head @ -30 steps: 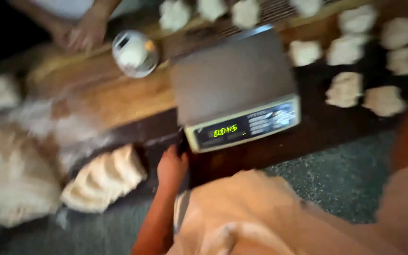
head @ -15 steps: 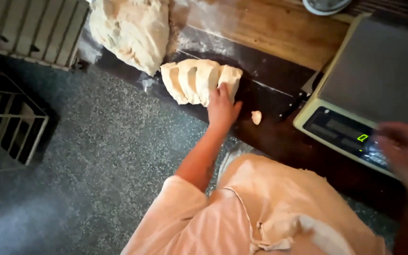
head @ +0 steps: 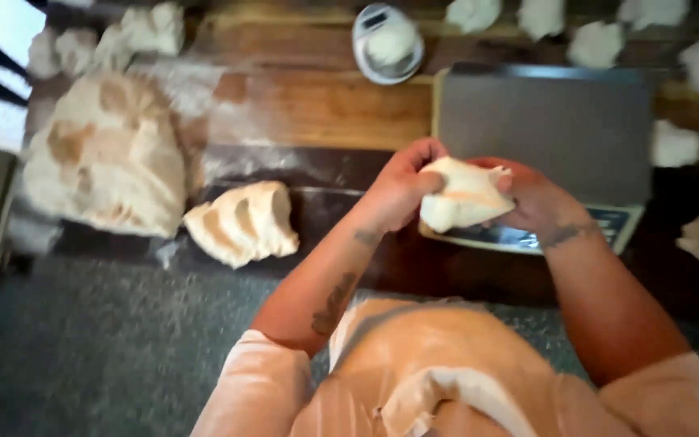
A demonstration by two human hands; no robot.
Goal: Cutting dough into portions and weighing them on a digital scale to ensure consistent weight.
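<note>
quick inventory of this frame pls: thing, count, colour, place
dough piece: 1, pale cream, held in both hands above the scale's front edge
scale: 1, grey platform, right of centre on the bench
cut dough chunk: 1, cream, on the dark bench edge left of the hands
big dough mass: 1, cream with tan patches, far left on the floured bench
portioned dough lumps: several, white, along the top and right edges; exact count unclear
dough lumps at top left: a few, white, blurred
small round container: 1, white, top centre, something pale inside
wooden bench: 1, brown, floured at left
floor: grey speckled, bottom
left hand: grips the dough piece's left side
right hand: grips its right side
</note>
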